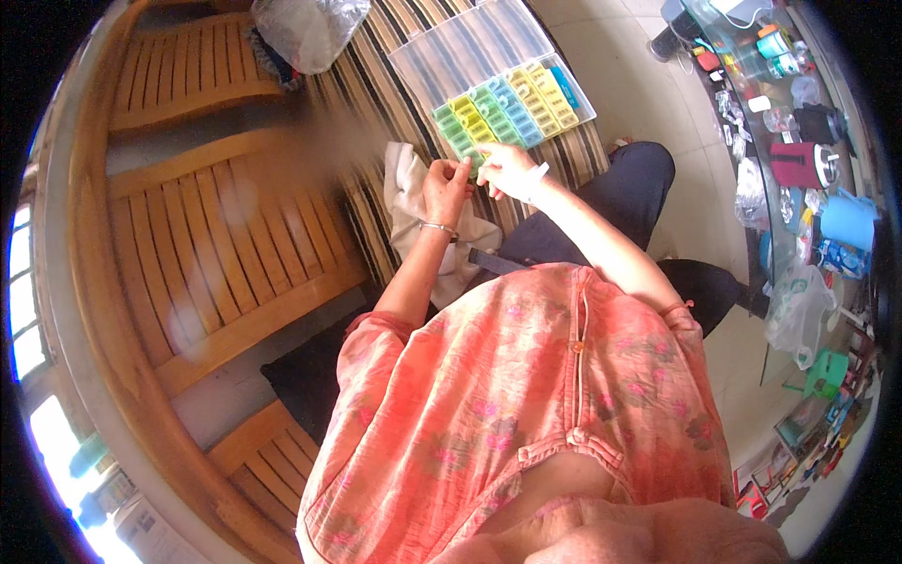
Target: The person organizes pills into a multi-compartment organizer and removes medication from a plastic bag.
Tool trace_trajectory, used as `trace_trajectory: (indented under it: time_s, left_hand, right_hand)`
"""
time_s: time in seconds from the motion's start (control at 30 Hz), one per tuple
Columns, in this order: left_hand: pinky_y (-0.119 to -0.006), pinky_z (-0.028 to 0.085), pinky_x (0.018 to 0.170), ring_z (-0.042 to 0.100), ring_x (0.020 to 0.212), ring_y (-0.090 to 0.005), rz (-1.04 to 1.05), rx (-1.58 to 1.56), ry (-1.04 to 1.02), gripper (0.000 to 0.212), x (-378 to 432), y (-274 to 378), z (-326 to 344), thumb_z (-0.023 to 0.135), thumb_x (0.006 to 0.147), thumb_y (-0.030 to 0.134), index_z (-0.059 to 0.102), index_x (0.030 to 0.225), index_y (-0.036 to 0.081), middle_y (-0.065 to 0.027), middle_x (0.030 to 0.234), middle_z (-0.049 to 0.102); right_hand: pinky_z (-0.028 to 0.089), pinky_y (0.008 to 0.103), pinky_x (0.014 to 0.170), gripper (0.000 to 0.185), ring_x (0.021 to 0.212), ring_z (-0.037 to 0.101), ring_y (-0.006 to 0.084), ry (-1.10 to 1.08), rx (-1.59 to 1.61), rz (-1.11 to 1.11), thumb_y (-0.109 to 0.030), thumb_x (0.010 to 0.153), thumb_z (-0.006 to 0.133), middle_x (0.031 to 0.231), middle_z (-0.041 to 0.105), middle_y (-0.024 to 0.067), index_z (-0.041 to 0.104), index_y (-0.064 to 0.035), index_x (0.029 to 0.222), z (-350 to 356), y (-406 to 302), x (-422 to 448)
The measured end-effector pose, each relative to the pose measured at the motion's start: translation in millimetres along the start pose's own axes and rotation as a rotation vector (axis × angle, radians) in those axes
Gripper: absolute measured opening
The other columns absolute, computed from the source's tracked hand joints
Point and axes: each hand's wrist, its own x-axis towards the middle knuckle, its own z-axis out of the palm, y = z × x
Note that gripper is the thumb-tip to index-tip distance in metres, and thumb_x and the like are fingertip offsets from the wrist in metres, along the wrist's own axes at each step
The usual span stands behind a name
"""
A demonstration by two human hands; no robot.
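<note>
A clear plastic case (473, 44) lies with its lid raised on a striped cushion. Rows of pill organizer strips fill it, in green, yellow (482, 131), blue (520, 121) and pale yellow (538, 106); some small lids stand up. At the case's near corner, my left hand (446, 189) has thumb and fingers close together by a green strip (476, 163). My right hand (509, 170) is beside it, with its index finger extended over the strip's end. The fingers hide part of the strip, so the grip of either hand is unclear. A beige cloth (406, 185) lies beside and beneath my left wrist.
The striped cushion (366, 92) covers a wooden bench with a slatted back (204, 233). A clear plastic bag (310, 32) sits at its far end. Across the tiled floor (627, 77), a glass table (757, 134) holds a maroon container (800, 165), a blue jug (848, 218) and plastic bags.
</note>
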Motion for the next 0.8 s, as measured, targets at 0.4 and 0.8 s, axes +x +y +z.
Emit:
trace_trajectory:
  time_s: [0.4, 0.8]
  left_hand:
    - [-0.025, 0.049, 0.046, 0.06, 0.055, -0.0117, 0.08, 0.029, -0.065, 0.027, 10.1, -9.5, -1.7, 0.066, 0.09, 0.022, 0.047, 0.094, 0.004, -0.0061, 0.071, 0.06]
    - [-0.027, 0.05, 0.045, 0.062, 0.055, -0.0145, 0.262, 0.215, -0.043, 0.029, 17.0, -13.4, -6.0, 0.069, 0.087, 0.018, 0.046, 0.098, 0.003, -0.0078, 0.071, 0.061]
  right_hand:
    - [0.053, 0.0241, 0.051, 0.048, 0.057, 0.06, 0.0111, -0.008, 0.28, -0.02, -0.004, 0.089, 0.056, 0.081, 0.066, 0.0086, 0.042, 0.0044, 0.134, 1.7, 8.5, 6.7]
    - [0.05, 0.0352, 0.06, 0.049, 0.067, 0.063, 0.0242, 0.108, -0.48, -0.29, -0.001, 0.078, 0.058, 0.079, 0.064, 0.0151, 0.051, -0.0092, 0.126, 28.6, 20.8, 11.9]
